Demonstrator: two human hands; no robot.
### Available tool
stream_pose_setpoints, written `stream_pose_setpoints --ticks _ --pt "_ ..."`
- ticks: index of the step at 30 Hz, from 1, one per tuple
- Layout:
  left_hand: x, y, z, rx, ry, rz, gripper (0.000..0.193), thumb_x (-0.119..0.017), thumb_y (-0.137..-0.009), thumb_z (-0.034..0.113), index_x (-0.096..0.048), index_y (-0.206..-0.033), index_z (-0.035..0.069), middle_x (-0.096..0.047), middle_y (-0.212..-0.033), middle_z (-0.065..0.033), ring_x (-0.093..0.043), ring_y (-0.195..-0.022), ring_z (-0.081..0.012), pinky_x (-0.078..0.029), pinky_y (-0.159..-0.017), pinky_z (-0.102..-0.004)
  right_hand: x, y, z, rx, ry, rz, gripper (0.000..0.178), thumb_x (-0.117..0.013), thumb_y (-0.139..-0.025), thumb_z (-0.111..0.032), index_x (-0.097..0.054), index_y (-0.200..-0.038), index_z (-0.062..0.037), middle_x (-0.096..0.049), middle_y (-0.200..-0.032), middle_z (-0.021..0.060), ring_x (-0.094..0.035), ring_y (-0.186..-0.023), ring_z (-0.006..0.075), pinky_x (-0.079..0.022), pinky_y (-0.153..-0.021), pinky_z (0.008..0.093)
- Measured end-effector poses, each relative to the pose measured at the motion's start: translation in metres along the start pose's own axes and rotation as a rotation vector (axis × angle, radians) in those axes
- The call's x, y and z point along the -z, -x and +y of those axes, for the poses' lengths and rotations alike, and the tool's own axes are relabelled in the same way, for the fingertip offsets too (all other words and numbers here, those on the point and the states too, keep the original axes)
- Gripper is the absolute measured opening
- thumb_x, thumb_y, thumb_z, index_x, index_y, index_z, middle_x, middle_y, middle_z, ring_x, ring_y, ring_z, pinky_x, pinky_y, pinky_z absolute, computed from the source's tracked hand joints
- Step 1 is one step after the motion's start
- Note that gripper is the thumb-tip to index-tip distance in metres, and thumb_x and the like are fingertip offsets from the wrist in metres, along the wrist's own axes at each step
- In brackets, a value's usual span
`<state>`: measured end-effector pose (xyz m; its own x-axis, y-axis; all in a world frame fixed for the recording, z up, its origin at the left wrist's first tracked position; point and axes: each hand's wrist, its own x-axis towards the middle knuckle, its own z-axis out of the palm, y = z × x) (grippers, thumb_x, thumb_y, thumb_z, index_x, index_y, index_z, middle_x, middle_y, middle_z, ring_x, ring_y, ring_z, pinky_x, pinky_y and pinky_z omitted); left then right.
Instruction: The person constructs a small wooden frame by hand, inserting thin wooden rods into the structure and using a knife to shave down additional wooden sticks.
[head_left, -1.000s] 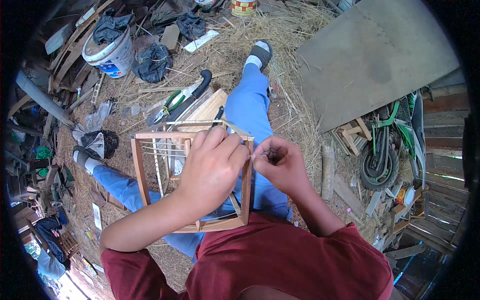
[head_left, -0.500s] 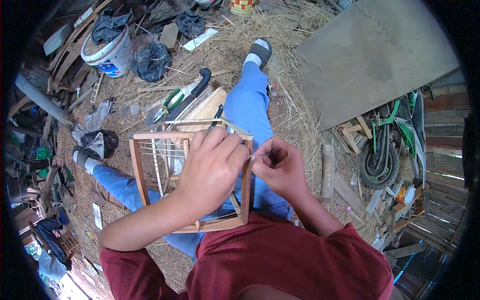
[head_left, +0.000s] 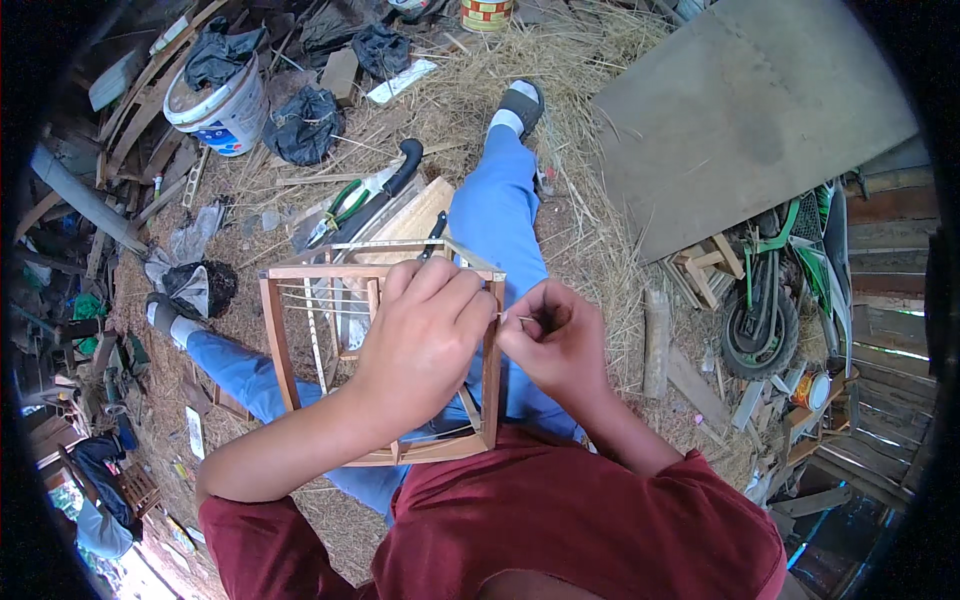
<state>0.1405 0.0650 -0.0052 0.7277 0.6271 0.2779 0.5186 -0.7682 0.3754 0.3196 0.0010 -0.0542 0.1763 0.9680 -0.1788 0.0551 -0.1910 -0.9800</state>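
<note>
A box-shaped frame of thin wooden bars [head_left: 491,385] rests on my lap, with slender rods running across its left part. My left hand [head_left: 420,345] reaches over the top, its fingers curled round the frame near the upper right corner; the fingertips are mostly hidden. Just outside the right post, my right hand [head_left: 562,340] pinches a thin pale stick [head_left: 524,320] between thumb and forefinger. The stick's inner end meets the post, close to the left fingers.
Beyond the frame lie green-handled pliers [head_left: 349,204], a black-handled saw [head_left: 408,162], a wooden board [head_left: 418,214] and a black-handled knife [head_left: 438,226]. A white bucket [head_left: 228,120] stands far left. On the right are a large flat panel [head_left: 750,120] and a small green motorbike [head_left: 770,290].
My right hand has shifted very slightly and its fingers have rolled a little on the thin stick. The left hand and the frame stay almost where they were.
</note>
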Motion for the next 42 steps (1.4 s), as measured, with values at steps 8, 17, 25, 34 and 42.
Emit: stream_pose_setpoints --ticks 8,17,25,34,42 --pt "0.000 0.000 -0.001 -0.015 -0.015 0.009 0.019 -0.064 -0.079 0.013 -0.064 -0.095 0.005 -0.059 -0.096 -0.0085 -0.057 -0.101 -0.0284 -0.043 -0.091 -0.0430 -0.008 0.004 0.002 0.044 0.016 0.063 0.013 -0.077 -0.084 -0.005 -0.065 -0.083 -0.0014 -0.057 -0.070 -0.0043 -0.046 -0.067 0.0018 -0.038 -0.057 0.0225" --pt "-0.001 0.001 0.000 -0.022 -0.015 0.009 0.020 -0.064 -0.080 0.014 -0.065 -0.098 0.004 -0.060 -0.097 -0.0085 -0.058 -0.101 -0.0284 -0.043 -0.091 -0.0433 -0.010 0.009 0.009 0.093 0.122 0.123 0.015 -0.079 -0.085 -0.007 -0.065 -0.083 -0.0014 -0.058 -0.068 -0.0029 -0.048 -0.065 0.0027 -0.039 -0.055 0.0239" --pt "0.000 0.002 -0.005 0.043 0.097 0.049 0.019 -0.078 -0.082 0.008 -0.070 -0.099 0.007 -0.065 -0.098 -0.0070 -0.059 -0.096 -0.0294 -0.044 -0.086 -0.0434 0.014 0.000 0.002 0.157 0.103 -0.041 0.006 -0.073 -0.093 -0.006 -0.070 -0.098 -0.0033 -0.061 -0.081 0.0002 -0.053 -0.069 0.0062 -0.043 -0.060 0.0246" --pt "0.002 0.001 -0.009 0.052 0.175 0.078 0.017 -0.080 -0.080 0.007 -0.071 -0.094 0.005 -0.066 -0.096 -0.0081 -0.061 -0.095 -0.0307 -0.046 -0.085 -0.0435 0.035 -0.031 0.010 0.307 0.095 -0.335 0.006 -0.071 -0.096 -0.005 -0.071 -0.102 -0.0033 -0.061 -0.089 0.0030 -0.057 -0.084 0.0142 -0.045 -0.077 0.0301" --pt "0.002 0.001 -0.012 0.050 0.156 0.078 0.017 -0.081 -0.079 0.006 -0.072 -0.093 0.005 -0.067 -0.096 -0.0084 -0.060 -0.093 -0.0307 -0.046 -0.083 -0.0432 0.035 -0.037 0.002 0.373 0.190 -0.315 0.008 -0.075 -0.092 -0.006 -0.073 -0.100 -0.0047 -0.068 -0.096 0.0057 -0.061 -0.088 0.0191 -0.047 -0.079 0.0322"
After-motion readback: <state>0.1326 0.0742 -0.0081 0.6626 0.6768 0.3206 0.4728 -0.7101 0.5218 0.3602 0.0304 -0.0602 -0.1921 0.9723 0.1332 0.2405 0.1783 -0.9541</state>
